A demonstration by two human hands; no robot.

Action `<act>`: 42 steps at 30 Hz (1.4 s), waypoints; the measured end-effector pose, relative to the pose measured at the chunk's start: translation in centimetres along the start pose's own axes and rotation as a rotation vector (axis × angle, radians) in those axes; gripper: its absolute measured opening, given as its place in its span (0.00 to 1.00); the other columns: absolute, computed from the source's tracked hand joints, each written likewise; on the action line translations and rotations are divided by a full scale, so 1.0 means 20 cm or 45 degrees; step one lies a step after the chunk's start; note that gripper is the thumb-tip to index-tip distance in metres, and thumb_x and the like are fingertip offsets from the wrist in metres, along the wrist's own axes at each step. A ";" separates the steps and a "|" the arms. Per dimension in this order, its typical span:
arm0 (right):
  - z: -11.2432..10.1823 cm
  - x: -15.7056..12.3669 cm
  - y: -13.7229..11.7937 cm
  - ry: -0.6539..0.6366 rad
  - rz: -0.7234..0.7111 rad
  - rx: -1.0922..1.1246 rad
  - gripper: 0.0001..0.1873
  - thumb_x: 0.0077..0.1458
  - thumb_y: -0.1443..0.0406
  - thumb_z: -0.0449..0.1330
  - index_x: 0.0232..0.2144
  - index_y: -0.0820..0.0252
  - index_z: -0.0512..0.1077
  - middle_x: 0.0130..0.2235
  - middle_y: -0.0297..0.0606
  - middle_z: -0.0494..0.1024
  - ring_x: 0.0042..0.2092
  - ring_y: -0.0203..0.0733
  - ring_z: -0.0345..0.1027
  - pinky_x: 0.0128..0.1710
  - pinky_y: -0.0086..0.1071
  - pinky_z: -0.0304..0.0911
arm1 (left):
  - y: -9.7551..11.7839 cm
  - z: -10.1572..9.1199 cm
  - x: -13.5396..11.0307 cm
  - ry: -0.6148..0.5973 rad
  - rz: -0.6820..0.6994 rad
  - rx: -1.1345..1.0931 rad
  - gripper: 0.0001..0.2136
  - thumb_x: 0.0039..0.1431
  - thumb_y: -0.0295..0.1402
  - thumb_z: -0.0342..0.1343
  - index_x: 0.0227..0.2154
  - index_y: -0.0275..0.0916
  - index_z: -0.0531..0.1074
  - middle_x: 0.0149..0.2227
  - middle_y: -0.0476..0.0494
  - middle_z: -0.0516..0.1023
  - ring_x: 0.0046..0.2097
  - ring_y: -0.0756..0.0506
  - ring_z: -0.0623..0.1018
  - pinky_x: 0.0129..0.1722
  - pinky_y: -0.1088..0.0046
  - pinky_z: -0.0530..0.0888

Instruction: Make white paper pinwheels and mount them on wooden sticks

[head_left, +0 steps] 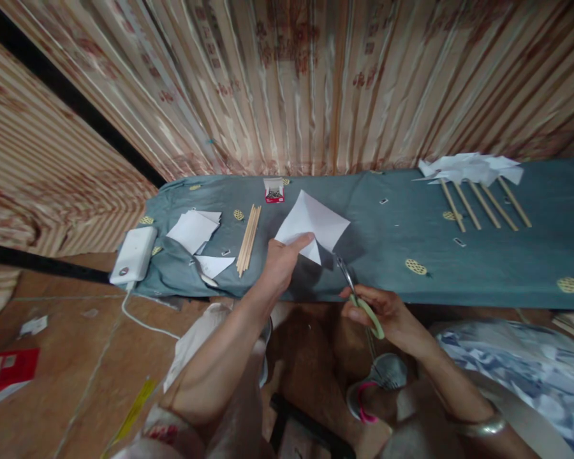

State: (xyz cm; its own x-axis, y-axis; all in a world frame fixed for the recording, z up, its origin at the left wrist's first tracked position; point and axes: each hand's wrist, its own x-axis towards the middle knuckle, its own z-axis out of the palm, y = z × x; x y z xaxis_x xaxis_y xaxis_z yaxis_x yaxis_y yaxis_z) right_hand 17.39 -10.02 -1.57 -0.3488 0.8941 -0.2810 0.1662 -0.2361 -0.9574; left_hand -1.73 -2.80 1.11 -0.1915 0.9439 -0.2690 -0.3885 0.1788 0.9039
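My left hand (283,260) pinches a folded white paper square (312,224) and holds it tilted just above the blue-green cloth (382,255). Close to the right, my right hand (380,312) grips green-handled scissors (358,294). Their metal blades point up toward the lower edge of the paper, nearly touching it. Both forearms reach in from the bottom of the view.
On the cloth lie a bundle of wooden sticks (249,239), a white paper stack (194,231), a small red box of staples (274,190) and a white power bank (134,255) with a cable. Several sticks with white paper (478,188) lie far right. A striped curtain hangs behind.
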 end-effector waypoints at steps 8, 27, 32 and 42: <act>-0.17 0.08 0.00 0.590 -0.174 0.270 0.21 0.41 0.52 0.68 0.36 0.57 0.75 0.29 0.35 0.78 0.28 0.36 0.69 0.27 0.29 0.63 | -0.09 0.00 -0.04 -0.310 0.028 0.479 0.06 0.38 0.31 0.66 0.20 0.35 0.76 0.23 0.48 0.76 0.27 0.48 0.73 0.28 0.73 0.68; -0.20 0.21 -0.08 0.792 -0.206 0.518 0.25 0.26 0.60 0.75 0.30 0.57 0.71 0.24 0.26 0.74 0.22 0.31 0.64 0.22 0.27 0.61 | -0.14 0.05 -0.07 -0.605 0.170 0.743 0.10 0.44 0.32 0.61 0.12 0.38 0.72 0.16 0.52 0.67 0.24 0.51 0.66 0.25 0.77 0.62; -0.24 0.22 -0.07 0.877 -0.253 0.634 0.22 0.26 0.64 0.75 0.28 0.58 0.72 0.22 0.24 0.73 0.23 0.29 0.64 0.23 0.25 0.60 | -0.11 0.04 -0.07 -0.555 0.089 0.701 0.08 0.41 0.31 0.61 0.13 0.39 0.73 0.16 0.53 0.67 0.23 0.52 0.65 0.25 0.77 0.61; -0.28 0.25 -0.09 1.057 -0.264 0.969 0.21 0.25 0.69 0.74 0.26 0.59 0.71 0.26 0.27 0.78 0.28 0.33 0.72 0.30 0.27 0.69 | -0.09 0.06 -0.07 -0.329 -0.022 0.291 0.11 0.39 0.37 0.68 0.27 0.37 0.80 0.28 0.46 0.80 0.33 0.48 0.75 0.38 0.73 0.69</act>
State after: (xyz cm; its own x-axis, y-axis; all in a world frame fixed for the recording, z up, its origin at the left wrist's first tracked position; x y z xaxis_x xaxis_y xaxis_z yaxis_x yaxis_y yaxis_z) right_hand 20.50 -3.03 -0.86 0.4592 0.8514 -0.2534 -0.5235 0.0289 -0.8516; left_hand 0.36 -4.14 0.24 0.0591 0.9741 -0.2181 -0.1722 0.2251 0.9590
